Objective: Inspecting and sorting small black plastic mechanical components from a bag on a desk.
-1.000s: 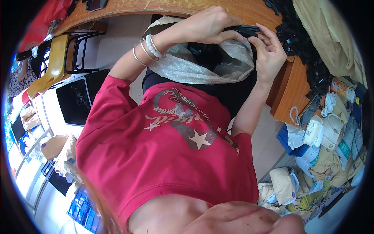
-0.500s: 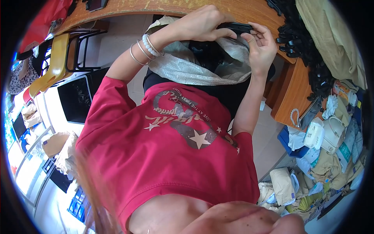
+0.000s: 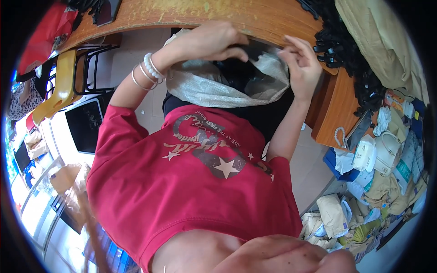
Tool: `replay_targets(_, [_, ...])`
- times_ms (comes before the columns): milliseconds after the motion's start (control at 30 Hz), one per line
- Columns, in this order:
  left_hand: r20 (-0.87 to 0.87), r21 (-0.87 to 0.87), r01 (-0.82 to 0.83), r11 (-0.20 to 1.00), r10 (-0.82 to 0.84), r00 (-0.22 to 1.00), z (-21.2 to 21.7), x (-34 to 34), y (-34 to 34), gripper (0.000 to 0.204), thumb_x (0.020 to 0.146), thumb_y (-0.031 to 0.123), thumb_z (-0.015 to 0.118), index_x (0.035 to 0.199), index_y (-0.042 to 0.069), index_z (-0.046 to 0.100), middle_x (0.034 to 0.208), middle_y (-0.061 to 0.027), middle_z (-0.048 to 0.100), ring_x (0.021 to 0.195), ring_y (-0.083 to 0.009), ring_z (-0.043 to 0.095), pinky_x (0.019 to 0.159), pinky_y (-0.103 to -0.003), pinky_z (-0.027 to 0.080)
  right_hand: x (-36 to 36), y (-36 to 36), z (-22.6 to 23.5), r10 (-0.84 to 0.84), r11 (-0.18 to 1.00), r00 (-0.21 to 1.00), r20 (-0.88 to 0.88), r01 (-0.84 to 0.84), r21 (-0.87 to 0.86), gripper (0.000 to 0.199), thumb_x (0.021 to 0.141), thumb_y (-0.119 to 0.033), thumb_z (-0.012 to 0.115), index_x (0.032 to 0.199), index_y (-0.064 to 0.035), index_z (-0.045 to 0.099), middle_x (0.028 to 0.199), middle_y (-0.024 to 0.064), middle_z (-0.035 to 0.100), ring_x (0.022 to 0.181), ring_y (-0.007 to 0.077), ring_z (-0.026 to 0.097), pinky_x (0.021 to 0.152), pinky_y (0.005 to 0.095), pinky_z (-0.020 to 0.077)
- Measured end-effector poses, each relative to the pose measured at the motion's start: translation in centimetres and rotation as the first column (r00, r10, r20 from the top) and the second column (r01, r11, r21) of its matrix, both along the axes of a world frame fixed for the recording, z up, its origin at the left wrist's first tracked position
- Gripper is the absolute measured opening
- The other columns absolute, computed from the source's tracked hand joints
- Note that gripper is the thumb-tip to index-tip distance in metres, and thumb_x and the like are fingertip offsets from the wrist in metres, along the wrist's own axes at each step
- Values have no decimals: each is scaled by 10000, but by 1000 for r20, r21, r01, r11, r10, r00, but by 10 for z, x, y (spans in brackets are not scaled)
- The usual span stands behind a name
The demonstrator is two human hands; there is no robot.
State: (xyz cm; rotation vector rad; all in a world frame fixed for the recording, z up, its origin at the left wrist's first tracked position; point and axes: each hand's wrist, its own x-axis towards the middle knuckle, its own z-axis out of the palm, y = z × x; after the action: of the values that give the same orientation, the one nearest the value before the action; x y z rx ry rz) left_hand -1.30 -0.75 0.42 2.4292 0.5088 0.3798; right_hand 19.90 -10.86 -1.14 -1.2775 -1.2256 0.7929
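Note:
An off-white woven sack [image 3: 200, 84] lies open-mouthed across my lap, with dark, glossy black pieces [image 3: 234, 70] inside it. My left hand [image 3: 214, 41] hovers over the sack's left side, its thumb and fingers apart. My right hand [image 3: 302, 66] is by the sack's right rim, its fingers loosely bent and apart; the fingertips are smeared by motion. Whether they touch the rim, I cannot tell. A blurred dark shape lies between my two hands, near the table edge, too indistinct to name.
A worn wooden table [image 3: 191, 13] curves along the far side. Black plastic parts [image 3: 339, 50] are heaped on its right side. At the right lie a blue bin [image 3: 334, 164], a white handbag [image 3: 387, 152] and many packages. A yellow chair [image 3: 63, 86] stands left.
Both hands held a slim black piece over the sack; now they have drawn apart and it no longer shows in them. My left hand has moved left and lower.

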Motion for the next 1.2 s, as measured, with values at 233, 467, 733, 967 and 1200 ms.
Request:
replay_targets(233, [274, 340, -88, 936, -9, 962, -37, 87, 53, 273, 888, 238, 618, 1047, 19, 655, 822, -131, 663, 764, -282, 659, 705, -367, 531, 64, -16, -20, -568, 755, 412, 713, 605, 252, 178, 799, 36, 612, 961, 3, 678, 1005, 135, 576, 924, 297, 595, 795, 367, 482])
replay_targets(467, [95, 439, -161, 884, 133, 987, -32, 160, 84, 342, 751, 249, 718, 931, -7, 582, 940, -212, 581, 877, -366, 609, 700, -407, 516, 55, 10, -30, -411, 902, 603, 683, 375, 213, 209, 823, 12, 621, 1030, 7, 652, 1042, 135, 563, 951, 292, 595, 804, 364, 499])
replay_targets(733, [41, 539, -206, 816, 219, 975, -20, 103, 65, 577, 743, 394, 739, 1003, -58, 490, 965, -231, 497, 766, -390, 580, 622, -418, 494, 62, 13, -20, -341, 908, 548, 764, 401, 119, 210, 803, -41, 672, 1006, 9, 654, 1007, 116, 558, 820, 285, 619, 709, 370, 499])
replay_targets(967, [210, 428, -280, 859, 207, 956, -31, 82, 62, 543, 763, 381, 727, 1027, -41, 513, 940, -214, 491, 734, -373, 585, 595, -425, 493, 67, 8, -16, -328, 901, 290, 899, 381, 206, 173, 826, -52, 637, 992, -14, 671, 978, 93, 569, 826, 297, 607, 708, 385, 491])
replay_targets(1200, [124, 344, -352, 871, 329, 936, -27, 69, 52, 312, 829, 197, 654, 1012, -26, 535, 906, -220, 500, 724, -394, 579, 611, -443, 491, 60, 2, -12, -572, 818, 562, 597, 451, 358, 316, 888, -30, 585, 1200, -69, 598, 901, 95, 575, 722, 146, 628, 575, 228, 475])
